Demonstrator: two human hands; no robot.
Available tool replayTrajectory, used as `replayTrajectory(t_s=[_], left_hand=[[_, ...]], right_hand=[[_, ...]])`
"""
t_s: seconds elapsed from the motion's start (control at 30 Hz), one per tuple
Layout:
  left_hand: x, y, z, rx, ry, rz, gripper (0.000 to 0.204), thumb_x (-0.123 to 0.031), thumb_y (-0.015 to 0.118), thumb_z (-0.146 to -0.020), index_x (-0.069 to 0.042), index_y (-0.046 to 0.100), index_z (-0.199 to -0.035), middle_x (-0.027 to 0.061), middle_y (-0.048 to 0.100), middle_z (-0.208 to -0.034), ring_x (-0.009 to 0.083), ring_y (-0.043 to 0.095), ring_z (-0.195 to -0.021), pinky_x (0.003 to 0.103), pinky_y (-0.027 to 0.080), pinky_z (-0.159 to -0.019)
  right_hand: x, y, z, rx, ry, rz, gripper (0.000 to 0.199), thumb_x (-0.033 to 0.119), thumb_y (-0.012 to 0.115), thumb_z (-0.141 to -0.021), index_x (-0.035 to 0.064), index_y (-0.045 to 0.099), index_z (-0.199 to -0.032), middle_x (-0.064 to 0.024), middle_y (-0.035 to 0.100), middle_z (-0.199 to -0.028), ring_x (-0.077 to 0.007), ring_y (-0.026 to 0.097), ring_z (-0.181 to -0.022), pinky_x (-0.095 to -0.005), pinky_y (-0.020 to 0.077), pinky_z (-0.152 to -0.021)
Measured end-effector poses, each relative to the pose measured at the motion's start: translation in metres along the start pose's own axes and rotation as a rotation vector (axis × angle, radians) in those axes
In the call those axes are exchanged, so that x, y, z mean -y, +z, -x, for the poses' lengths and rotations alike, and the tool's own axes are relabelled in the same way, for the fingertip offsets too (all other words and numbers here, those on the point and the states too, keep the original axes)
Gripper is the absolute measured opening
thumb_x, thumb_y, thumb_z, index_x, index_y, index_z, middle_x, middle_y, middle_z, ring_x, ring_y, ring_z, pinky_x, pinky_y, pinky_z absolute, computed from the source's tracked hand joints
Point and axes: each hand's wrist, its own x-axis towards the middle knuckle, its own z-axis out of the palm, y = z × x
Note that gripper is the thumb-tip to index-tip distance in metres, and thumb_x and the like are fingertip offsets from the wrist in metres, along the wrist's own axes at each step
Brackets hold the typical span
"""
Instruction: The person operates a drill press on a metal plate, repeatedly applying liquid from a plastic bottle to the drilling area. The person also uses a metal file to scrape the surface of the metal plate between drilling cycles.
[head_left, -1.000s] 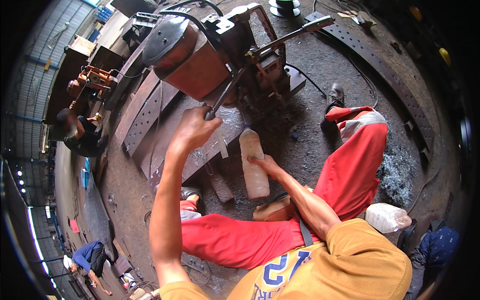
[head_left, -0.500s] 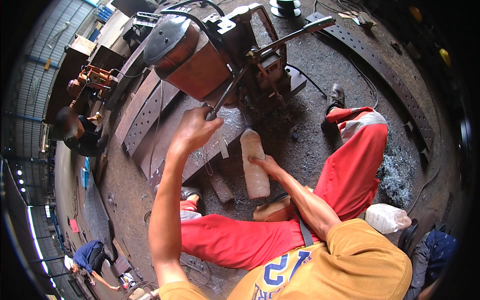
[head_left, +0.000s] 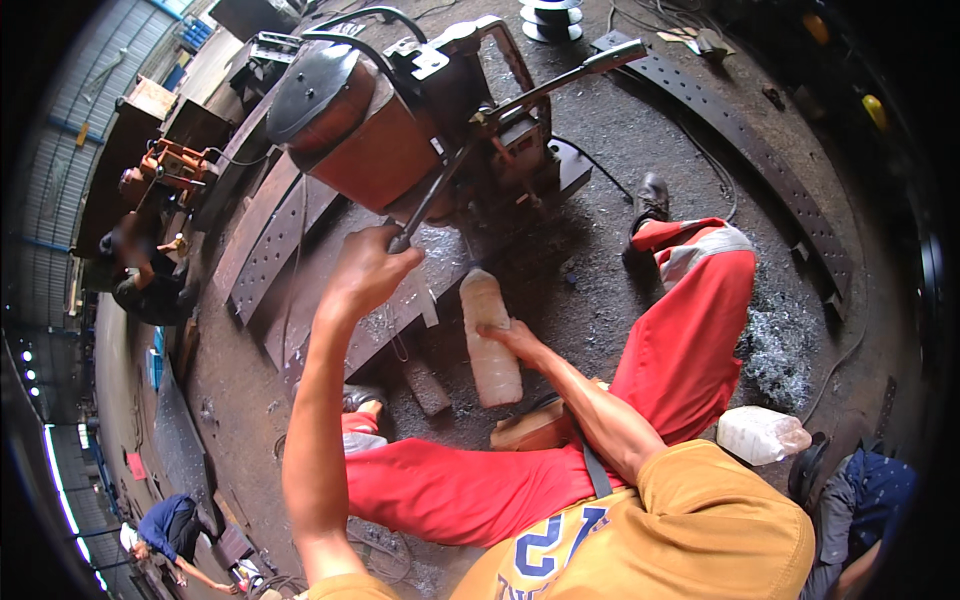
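My left hand (head_left: 367,272) is closed around the end of a dark metal lever handle (head_left: 430,196) that rises to an orange and black drilling machine (head_left: 400,120). My right hand (head_left: 515,340) grips a cloudy plastic bottle (head_left: 488,340), held upright just below the machine. The machine stands on a long perforated steel plate (head_left: 290,260) covered with metal shavings. I sit on the floor in red trousers (head_left: 690,340) and a yellow shirt, legs spread on either side.
A second long lever (head_left: 560,80) sticks out to the right of the machine. A curved perforated steel strip (head_left: 770,170) lies at the right. A white plastic jug (head_left: 760,435) sits by my right hip. Other people (head_left: 150,270) work at the far left.
None of note: both hands keep their hold on the lever and the bottle, with only slight shifts.
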Motion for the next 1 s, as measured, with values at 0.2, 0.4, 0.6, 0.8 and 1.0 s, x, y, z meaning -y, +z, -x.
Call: replayTrajectory(t_s=[0.2,0.4,0.6,0.8,1.0], left_hand=[[-0.002,0.000,-0.001,0.006,-0.008,0.008,0.034,-0.030,0.071,-0.087,0.003,0.067,-0.094,0.0041,0.058,-0.066,0.0110,0.055,-0.056,0.031,0.045,-0.052],[-0.003,0.000,-0.002,0.006,0.023,0.018,0.033,-0.031,0.071,-0.087,0.002,0.067,-0.093,0.0033,0.057,-0.066,0.0103,0.055,-0.055,0.030,0.046,-0.051],[-0.001,0.001,-0.001,-0.006,0.003,0.037,0.034,-0.031,0.072,-0.086,0.002,0.068,-0.094,0.0028,0.058,-0.066,0.0098,0.055,-0.055,0.030,0.046,-0.051],[-0.002,0.001,0.000,-0.013,0.010,0.054,0.035,-0.031,0.073,-0.086,0.002,0.068,-0.095,0.0027,0.059,-0.066,0.0094,0.055,-0.055,0.030,0.046,-0.050],[-0.001,0.001,0.001,-0.006,0.012,0.068,0.035,-0.032,0.072,-0.086,0.002,0.068,-0.095,0.0036,0.060,-0.067,0.0096,0.056,-0.055,0.030,0.046,-0.051]], right_hand=[[0.000,-0.007,0.000,0.042,0.069,-0.025,0.060,0.035,0.078,-0.085,-0.0006,0.058,-0.128,-0.0144,0.068,-0.110,-0.0266,0.069,-0.096,-0.0431,0.0573,-0.085],[-0.025,-0.016,-0.021,0.036,0.052,0.004,0.057,0.035,0.078,-0.086,-0.0003,0.059,-0.126,-0.0144,0.069,-0.110,-0.0263,0.070,-0.095,-0.0428,0.0576,-0.084],[-0.017,-0.010,-0.011,0.040,0.060,-0.001,0.058,0.035,0.078,-0.086,-0.0007,0.059,-0.127,-0.0141,0.068,-0.111,-0.0259,0.070,-0.095,-0.0425,0.0574,-0.085],[-0.011,-0.010,-0.009,0.069,0.025,-0.003,0.058,0.036,0.078,-0.086,-0.0012,0.059,-0.126,-0.0143,0.069,-0.111,-0.0260,0.070,-0.096,-0.0421,0.0569,-0.085],[-0.005,-0.006,0.000,0.037,0.072,-0.017,0.057,0.035,0.078,-0.085,-0.0010,0.060,-0.125,-0.0145,0.069,-0.109,-0.0261,0.070,-0.095,-0.0425,0.0570,-0.085]])
